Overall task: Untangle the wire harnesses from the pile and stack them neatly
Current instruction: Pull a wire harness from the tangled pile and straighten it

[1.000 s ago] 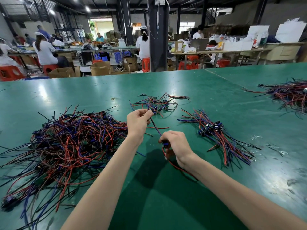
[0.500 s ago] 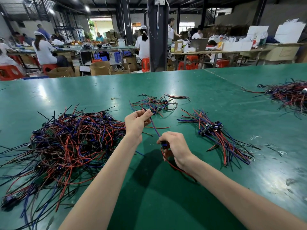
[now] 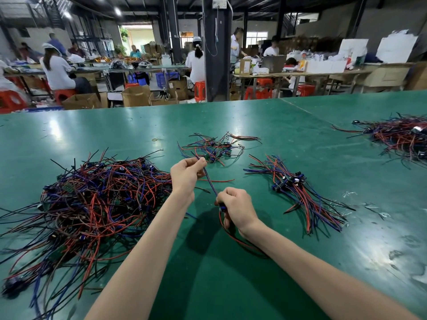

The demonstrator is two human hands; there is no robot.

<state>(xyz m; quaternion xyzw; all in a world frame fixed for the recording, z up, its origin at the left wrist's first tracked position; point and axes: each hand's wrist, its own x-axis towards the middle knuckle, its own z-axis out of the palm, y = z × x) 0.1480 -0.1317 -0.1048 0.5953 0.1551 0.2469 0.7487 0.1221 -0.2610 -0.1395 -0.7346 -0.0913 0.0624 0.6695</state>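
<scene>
On the left of the green worktop (image 3: 277,135) I see the tangled pile (image 3: 92,204) of red, blue and black harnesses, light, limp wires that I judge will snag on one another if tugged hard. My left hand (image 3: 186,174) pinches one harness (image 3: 210,181) near its free end, and my right hand (image 3: 238,209), fingers curled, grips its dark connector (image 3: 222,207), the wire drawn taut between them. I judge the stiff connector the surest hold; the aligned stack (image 3: 295,188) lies farther right.
</scene>
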